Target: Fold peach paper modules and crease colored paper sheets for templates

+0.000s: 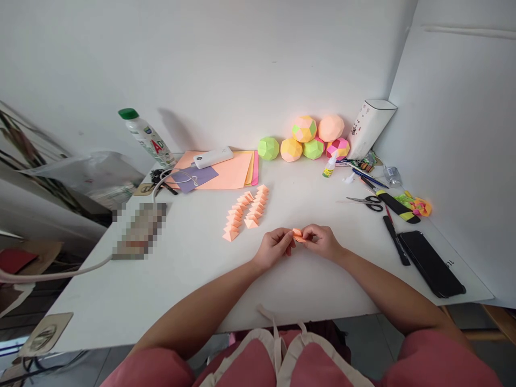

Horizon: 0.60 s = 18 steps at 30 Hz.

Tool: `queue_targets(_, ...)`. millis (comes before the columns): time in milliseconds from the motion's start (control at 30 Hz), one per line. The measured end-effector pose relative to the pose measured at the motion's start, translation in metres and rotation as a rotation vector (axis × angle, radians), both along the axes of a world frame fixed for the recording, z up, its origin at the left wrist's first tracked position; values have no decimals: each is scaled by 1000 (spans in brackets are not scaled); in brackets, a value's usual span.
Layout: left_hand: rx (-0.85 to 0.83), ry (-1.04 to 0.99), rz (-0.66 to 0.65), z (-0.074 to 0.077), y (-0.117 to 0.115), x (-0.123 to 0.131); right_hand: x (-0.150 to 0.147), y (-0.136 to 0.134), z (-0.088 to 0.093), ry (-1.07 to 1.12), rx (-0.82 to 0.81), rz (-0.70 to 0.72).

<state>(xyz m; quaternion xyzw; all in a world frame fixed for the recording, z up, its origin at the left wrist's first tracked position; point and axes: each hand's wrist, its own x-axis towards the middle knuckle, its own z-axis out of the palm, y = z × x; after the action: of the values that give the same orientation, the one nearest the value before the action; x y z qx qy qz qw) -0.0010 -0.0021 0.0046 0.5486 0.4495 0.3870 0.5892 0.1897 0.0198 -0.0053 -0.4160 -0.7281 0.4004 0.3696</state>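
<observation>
Both hands meet over the middle of the white table (pixel 169 279). My left hand (pixel 273 248) and my right hand (pixel 321 241) pinch a small folded piece of orange paper (pixel 297 234) between their fingertips, one on each side. To the left of the hands, two rows of folded orange paper units (pixel 245 210) lie on the table. Sheets of orange, yellow and pink paper (pixel 229 172) are stacked further back.
Several coloured paper balls (pixel 306 140) sit against the back wall beside a white box (pixel 367 128). A glue bottle (pixel 329 165), scissors (pixel 366 201), pens (pixel 393 231) and a black phone (pixel 431 263) lie at the right. At back left are a green-capped bottle (pixel 145 136) and a power bank (pixel 213 157).
</observation>
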Motion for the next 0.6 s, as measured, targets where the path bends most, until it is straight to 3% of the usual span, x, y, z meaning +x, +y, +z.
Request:
queue_targets(233,-3,-23,6,-2,0,1,0,4,-2,-69,122,92)
queue_targets(600,23,-29,-27,-5,-1,0,1,6,-1,12,146,169)
